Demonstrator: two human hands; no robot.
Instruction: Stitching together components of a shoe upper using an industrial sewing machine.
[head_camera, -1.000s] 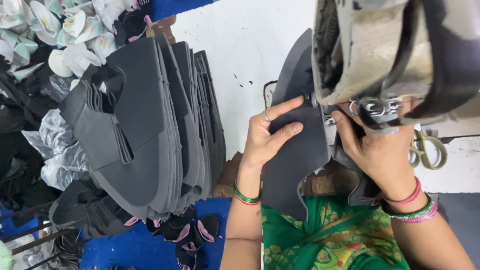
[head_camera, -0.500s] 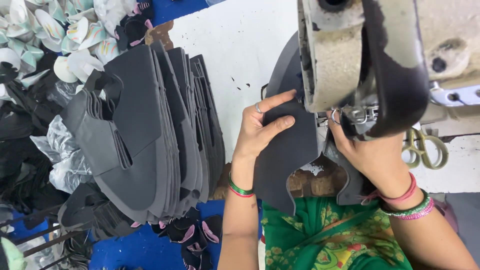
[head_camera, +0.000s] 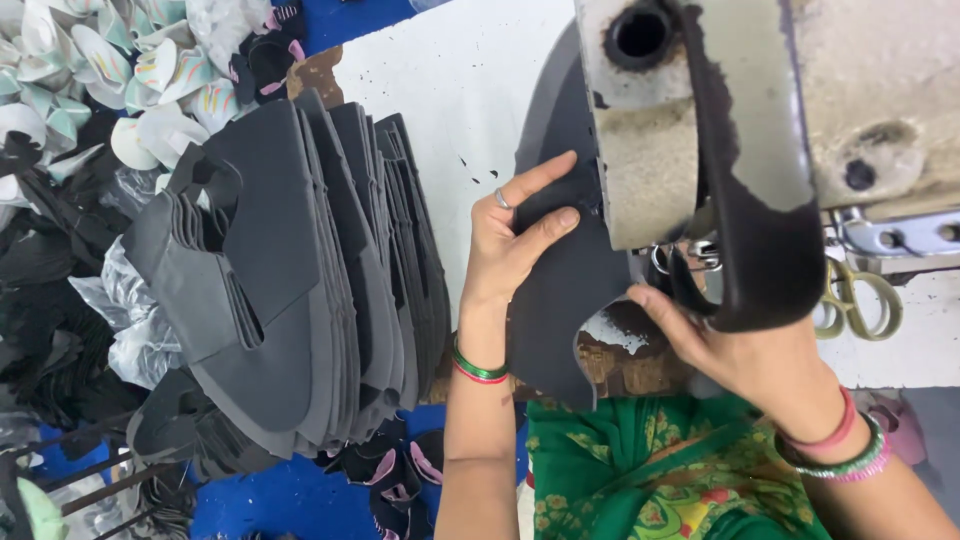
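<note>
**Hands on the dark cut piece at the sewing machine**

Nearest me, my right hand (head_camera: 735, 345) grips the lower edge of the dark cut piece (head_camera: 560, 290), thumb on top. My left hand (head_camera: 510, 240) lies flat on the piece, fingers spread, pressing rather than grasping. The piece rests on the white table (head_camera: 450, 80) and runs under the sewing machine (head_camera: 760, 110). Scissors (head_camera: 860, 300) lie beyond my right hand. To the left stands a stack of dark pieces (head_camera: 290, 270); farther off, pale pieces (head_camera: 90, 60) are heaped.
</note>
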